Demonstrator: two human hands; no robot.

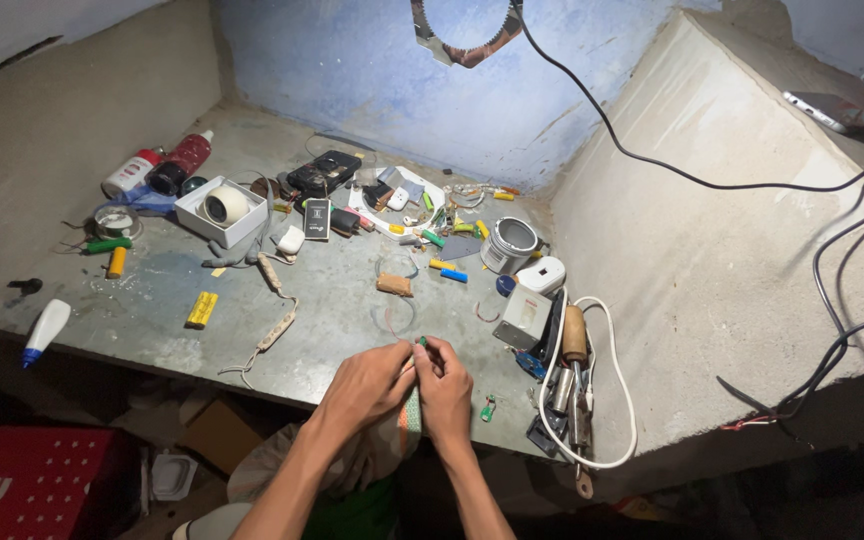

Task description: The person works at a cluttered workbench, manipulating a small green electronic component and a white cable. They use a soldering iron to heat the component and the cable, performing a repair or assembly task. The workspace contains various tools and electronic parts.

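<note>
Both hands, left (367,385) and right (444,385), pinching a small green-tipped part (421,342) at desk (152,320) front edge; fiddly work, needs steady fingers.

A grey concrete table (352,320) (dusty, set into a corner) carries a white box (220,212) with a tape roll, yellow batteries (201,309), a white squeeze bottle (45,330), a soldering iron (574,370) and a metal cup (508,244).

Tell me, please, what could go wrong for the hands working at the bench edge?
Both hands, left and right, pinch a small green-tipped part right over the bench edge, so it could drop to the floor. The soldering iron and its white cord lie beside the right hand, which might snag them.
</note>
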